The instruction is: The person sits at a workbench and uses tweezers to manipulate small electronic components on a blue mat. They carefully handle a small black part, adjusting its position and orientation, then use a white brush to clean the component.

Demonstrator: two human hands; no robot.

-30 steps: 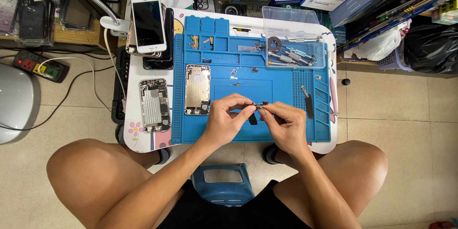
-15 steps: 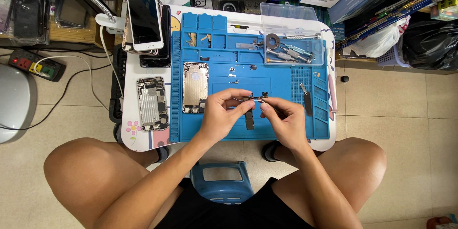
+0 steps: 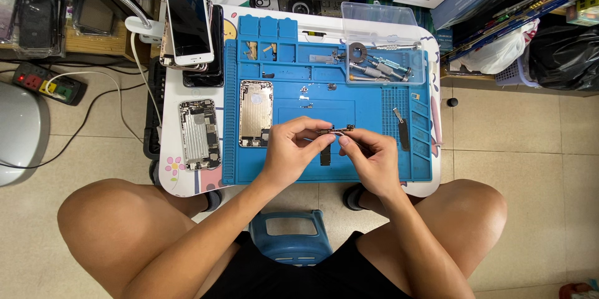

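Over the blue repair mat [image 3: 374,168], my left hand [image 3: 293,149] and my right hand [image 3: 372,160] pinch the two ends of a small thin dark flex part [image 3: 337,129]. A short black strip [image 3: 325,155] hangs or lies just below it between my hands. An empty metal phone housing [image 3: 256,113] lies on the mat to the left of my left hand. An opened phone body with its innards showing [image 3: 198,134] rests on the white table [image 3: 175,180] beyond the mat's left edge.
A stack of phones, white one on top [image 3: 188,24], sits at the table's back left. A clear tray with screwdrivers [image 3: 380,65] stands at the mat's back right, and a black tool [image 3: 401,129] lies to the right. Boxes crowd the back; a power strip [image 3: 42,82] lies on the floor.
Both hands have shifted slightly while working the small part between them; the view has tilted a little. Nothing on the table has moved.
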